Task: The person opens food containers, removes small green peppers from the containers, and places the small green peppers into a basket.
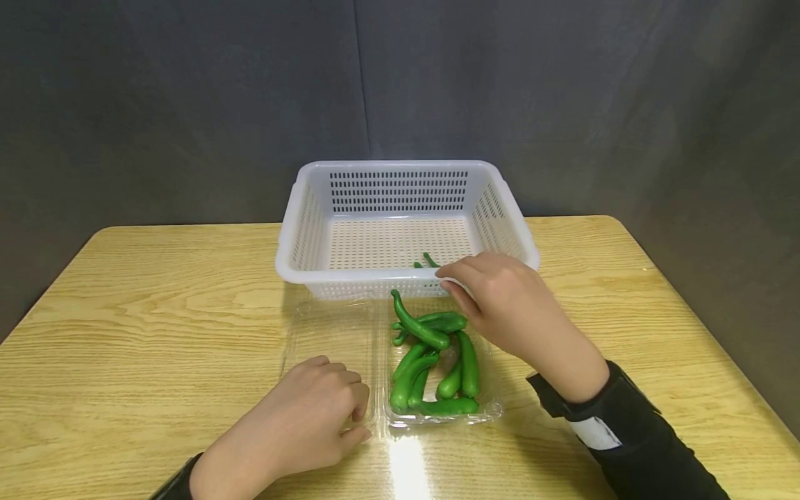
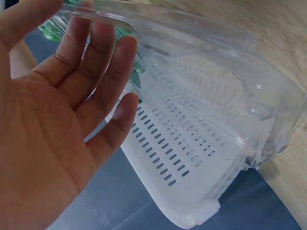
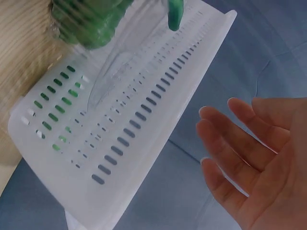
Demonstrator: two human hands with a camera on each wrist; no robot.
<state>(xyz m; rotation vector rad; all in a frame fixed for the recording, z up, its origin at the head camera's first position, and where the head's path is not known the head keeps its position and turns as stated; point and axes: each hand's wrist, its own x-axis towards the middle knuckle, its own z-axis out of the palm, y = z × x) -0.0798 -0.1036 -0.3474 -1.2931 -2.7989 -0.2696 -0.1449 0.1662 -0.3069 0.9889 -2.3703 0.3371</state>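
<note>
Here the left hand [image 1: 312, 410] rests fingers-down on the clear clamshell lid [image 1: 331, 347]; the right hand [image 1: 500, 305], relaxed and empty, hovers over green peppers [image 1: 434, 361] beside it, fingertips near the white basket [image 1: 400, 208].

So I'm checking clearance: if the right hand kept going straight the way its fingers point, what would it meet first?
Probably the white basket: the right hand has its fingertips at the near rim, above the green peppers. Depth is uncertain.
</note>
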